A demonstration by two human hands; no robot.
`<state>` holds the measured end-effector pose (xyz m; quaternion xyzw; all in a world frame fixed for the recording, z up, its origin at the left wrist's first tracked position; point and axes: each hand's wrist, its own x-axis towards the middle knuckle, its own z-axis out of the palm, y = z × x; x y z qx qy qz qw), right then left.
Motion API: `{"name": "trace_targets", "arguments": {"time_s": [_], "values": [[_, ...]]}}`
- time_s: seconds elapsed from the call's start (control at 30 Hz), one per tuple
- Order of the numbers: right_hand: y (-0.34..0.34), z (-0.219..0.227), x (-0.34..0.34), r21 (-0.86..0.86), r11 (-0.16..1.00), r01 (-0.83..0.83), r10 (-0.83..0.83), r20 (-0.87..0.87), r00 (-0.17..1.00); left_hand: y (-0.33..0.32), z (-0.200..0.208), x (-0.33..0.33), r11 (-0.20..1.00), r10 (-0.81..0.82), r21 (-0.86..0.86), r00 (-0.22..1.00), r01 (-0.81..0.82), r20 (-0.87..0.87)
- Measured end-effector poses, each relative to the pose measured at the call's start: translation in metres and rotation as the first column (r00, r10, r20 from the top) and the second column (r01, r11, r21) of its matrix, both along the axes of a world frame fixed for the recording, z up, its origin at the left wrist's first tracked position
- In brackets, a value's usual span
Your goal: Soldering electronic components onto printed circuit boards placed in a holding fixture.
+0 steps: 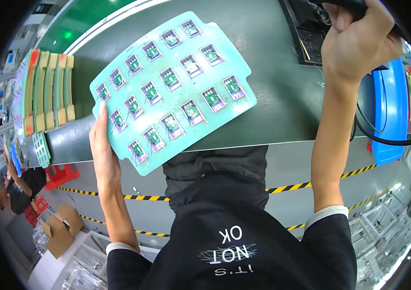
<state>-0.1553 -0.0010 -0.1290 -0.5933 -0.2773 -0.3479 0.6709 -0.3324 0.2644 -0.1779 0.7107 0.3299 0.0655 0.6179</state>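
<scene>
A pale teal tray [203,82] lies tilted across the green bench, its near corner past the front edge. Rows of rectangular pockets hold small green circuit boards [168,79] with thin wires sticking out. My left hand [102,137] grips the tray's left edge, thumb on top and the other fingers mostly hidden. Up at the far right, my right hand [355,46] is closed round a black handle [353,6], raised above a black open box [307,41]. The handle's working end is cut off by the frame, so its kind does not show.
Stacked foam-edged trays [46,92] stand at the left end of the bench [278,96]. Blue bins [391,111] and a black cable [389,141] are at the right. Cardboard boxes [61,229] and another person [19,186] appear at lower left.
</scene>
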Motion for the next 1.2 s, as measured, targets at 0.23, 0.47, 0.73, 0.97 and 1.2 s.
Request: {"name": "trace_targets", "arguments": {"time_s": [0.23, 0.47, 0.73, 0.97, 1.2], "values": [[0.001, -0.005, 0.010, 0.015, 0.998, -0.053, 0.054, -0.034, 0.998, 0.002, -0.009, 0.007, 0.924, 0.058, -0.382, 0.990, -0.005, 0.128], [-0.010, 0.016, 0.015, 0.504, 0.780, -0.372, 0.282, 0.248, 0.927, 0.001, -0.009, 0.029, 0.903, 0.060, -0.428, 0.976, 0.035, 0.207], [-0.080, 0.016, -0.033, 0.332, 0.943, 0.030, -0.071, 0.112, 0.991, 0.015, -0.016, 0.124, 0.881, -0.017, -0.407, 0.876, 0.241, 0.481], [-0.065, -0.004, -0.022, 0.358, 0.933, 0.040, 0.016, -0.152, 0.988, 0.004, -0.048, 0.283, 0.806, 0.208, -0.561, 0.796, 0.190, 0.568], [-0.066, -0.013, -0.019, 0.306, 0.952, -0.003, 0.072, -0.216, 0.974, -0.020, -0.044, 0.315, 0.611, -0.294, -0.638, 0.883, 0.469, 0.367]]}}
